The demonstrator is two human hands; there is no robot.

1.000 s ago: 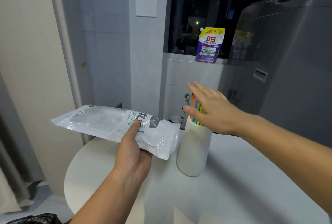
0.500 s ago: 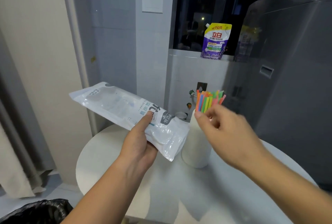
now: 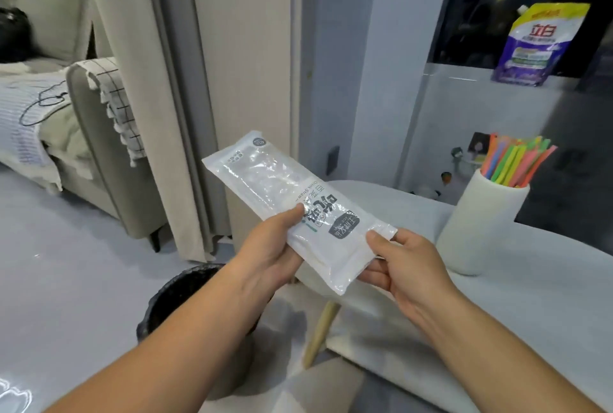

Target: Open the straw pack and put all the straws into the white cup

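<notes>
1. The straw pack [image 3: 298,210] is being held in the air over the rounded left edge of the worktop [image 3: 517,319], apart from the white cup [image 3: 481,227]. Its long axis is running from the near end, low and close to the person, up and away to the left. The printed face is facing up.
2. The left hand [image 3: 265,256] is gripping the pack's left long edge, with the thumb pressing on the printed face and the fingers curling beneath.
3. The right hand [image 3: 408,266] is pinching the pack's near right corner, thumb on top and fingers underneath.
4. The white cup is standing upright on the worktop to the right of both hands. The coloured straws [image 3: 517,164] are standing in it and fanning out above its rim.
5. A black bin [image 3: 179,300] is sitting on the floor beneath the left forearm, near the worktop's wooden leg [image 3: 320,329].
6. A purple detergent pouch [image 3: 544,44] is standing on the window ledge behind the cup. A curtain [image 3: 172,81] is hanging beyond the pack's far end, with a grey sofa [image 3: 99,147] further left.
7. A bare stretch of worktop is showing between the right hand and the cup, and open floor is lying between the bin and the sofa.
</notes>
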